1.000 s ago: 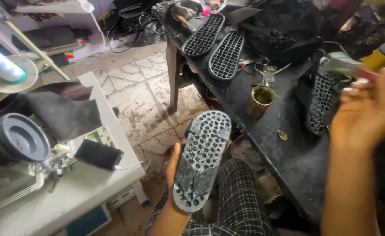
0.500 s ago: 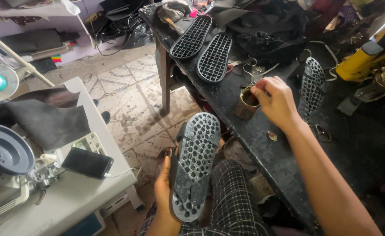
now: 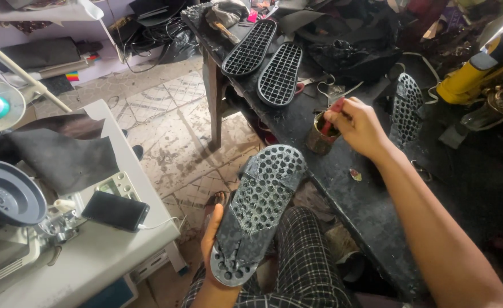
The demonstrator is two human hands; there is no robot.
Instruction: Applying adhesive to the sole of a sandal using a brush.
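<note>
Black workbench [image 3: 371, 211] — 3 soles, 1 tin [image 3: 320, 137]; right hand [image 3: 360, 126] fingers pinching a brush, left hand [image 3: 213, 239] gripping 1 sole [image 3: 260, 214].

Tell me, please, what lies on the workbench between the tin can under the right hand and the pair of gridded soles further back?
In the head view, only bare, grimy bench top separates the tin can from the nearer gridded sole; scissors with red handles lie just off to the side.

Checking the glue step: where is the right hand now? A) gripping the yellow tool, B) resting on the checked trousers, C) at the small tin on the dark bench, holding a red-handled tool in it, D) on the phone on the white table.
C: the right hand holds a red-handled tool at the tin on the bench, while the left hand holds a sole.
</note>
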